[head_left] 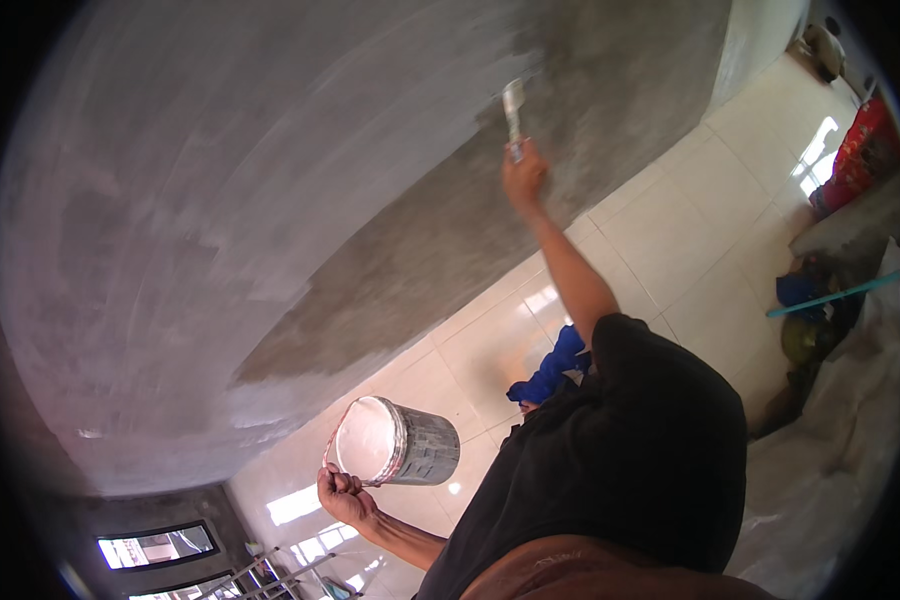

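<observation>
My right hand (523, 172) grips the handle of a paintbrush (513, 108) raised at the grey wall (270, 170), its pale bristles at or close to the edge between a lighter coated area and a darker band along the wall's lower part. My left hand (342, 492) is closed on the handle of a grey bucket (425, 448), which holds pale pinkish-white paint (365, 440) and hangs over the tiled floor. My blue-clad leg (545, 370) shows below my dark shirt, with part of a foot under it.
Pale tiles (690, 230) run along the wall's foot. At the right lie red patterned fabric (855, 160), a turquoise pole (835, 295), dark bundled items (805, 340) and pale sheeting (830, 470). A metal ladder (270, 580) and low windows (155, 545) are at the lower left.
</observation>
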Demonstrator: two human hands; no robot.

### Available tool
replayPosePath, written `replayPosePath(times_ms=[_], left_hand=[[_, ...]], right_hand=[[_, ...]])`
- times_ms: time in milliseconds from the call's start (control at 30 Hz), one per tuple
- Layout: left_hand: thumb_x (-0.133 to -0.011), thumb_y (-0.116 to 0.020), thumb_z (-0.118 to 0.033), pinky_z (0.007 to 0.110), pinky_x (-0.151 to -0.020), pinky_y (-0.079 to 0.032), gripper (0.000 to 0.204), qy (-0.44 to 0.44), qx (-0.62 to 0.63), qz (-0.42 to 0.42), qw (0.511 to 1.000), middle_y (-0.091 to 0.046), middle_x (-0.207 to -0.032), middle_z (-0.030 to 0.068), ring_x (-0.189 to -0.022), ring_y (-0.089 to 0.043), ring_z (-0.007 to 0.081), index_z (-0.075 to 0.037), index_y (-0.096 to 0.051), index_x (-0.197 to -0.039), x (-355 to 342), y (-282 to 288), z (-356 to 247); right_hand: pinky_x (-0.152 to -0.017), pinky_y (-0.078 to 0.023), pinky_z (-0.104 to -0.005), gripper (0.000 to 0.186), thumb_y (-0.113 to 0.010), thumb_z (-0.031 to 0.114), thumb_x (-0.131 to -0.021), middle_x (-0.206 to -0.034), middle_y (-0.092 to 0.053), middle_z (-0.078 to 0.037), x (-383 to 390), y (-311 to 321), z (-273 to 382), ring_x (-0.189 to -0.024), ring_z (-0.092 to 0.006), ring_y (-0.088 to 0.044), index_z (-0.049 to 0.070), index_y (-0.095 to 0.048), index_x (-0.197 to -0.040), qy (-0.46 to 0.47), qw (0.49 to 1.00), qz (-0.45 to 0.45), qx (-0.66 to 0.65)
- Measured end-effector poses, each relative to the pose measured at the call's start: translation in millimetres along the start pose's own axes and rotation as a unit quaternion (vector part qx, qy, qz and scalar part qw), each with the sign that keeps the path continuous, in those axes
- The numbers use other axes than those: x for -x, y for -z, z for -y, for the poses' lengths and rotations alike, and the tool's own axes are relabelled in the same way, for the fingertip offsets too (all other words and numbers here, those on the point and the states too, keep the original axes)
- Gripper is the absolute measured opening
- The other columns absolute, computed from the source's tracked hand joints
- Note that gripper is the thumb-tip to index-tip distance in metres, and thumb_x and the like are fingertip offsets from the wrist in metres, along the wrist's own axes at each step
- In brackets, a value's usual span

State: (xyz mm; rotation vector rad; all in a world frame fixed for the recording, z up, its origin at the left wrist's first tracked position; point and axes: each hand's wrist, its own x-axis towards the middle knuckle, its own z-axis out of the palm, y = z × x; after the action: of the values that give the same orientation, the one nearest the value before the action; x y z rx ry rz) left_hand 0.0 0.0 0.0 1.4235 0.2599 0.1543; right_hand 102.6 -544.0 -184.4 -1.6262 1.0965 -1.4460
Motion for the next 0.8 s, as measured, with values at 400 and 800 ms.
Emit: replayPosePath(times_ms=[400, 800], left_hand=[[-0.096, -0.051, -0.027, 0.021, -0.039, -0.014, 0.026, 0.001, 0.002, -0.048, 0.999, -0.027, -0.05, -0.0099, -0.04, -0.018, 0.0019, -0.009, -0.055, -0.077, 25, -2, 25], [-0.092, -0.047, -0.017, 0.022, -0.036, -0.015, 0.025, -0.022, 0.055, 0.017, 0.998, -0.033, -0.049, -0.0079, -0.039, -0.023, 0.0021, -0.006, -0.053, -0.071, 8, 12, 31]], right_hand=[[-0.063, -0.05, -0.0329, 0.021, -0.068, 0.01, -0.088, -0.082, -0.066, -0.014, -28, 85, -5, -0.072, -0.021, -0.069, -0.005, -0.066, -0.103, 0.151, 0.938, 0.279, -0.14], [-0.07, -0.051, -0.0407, 0.025, -0.071, 0.015, -0.087, -0.086, -0.069, -0.018, -140, 100, -58, -0.077, -0.0331, -0.067, -0.004, -0.067, -0.102, 0.016, 0.99, -0.135, 0.031]])
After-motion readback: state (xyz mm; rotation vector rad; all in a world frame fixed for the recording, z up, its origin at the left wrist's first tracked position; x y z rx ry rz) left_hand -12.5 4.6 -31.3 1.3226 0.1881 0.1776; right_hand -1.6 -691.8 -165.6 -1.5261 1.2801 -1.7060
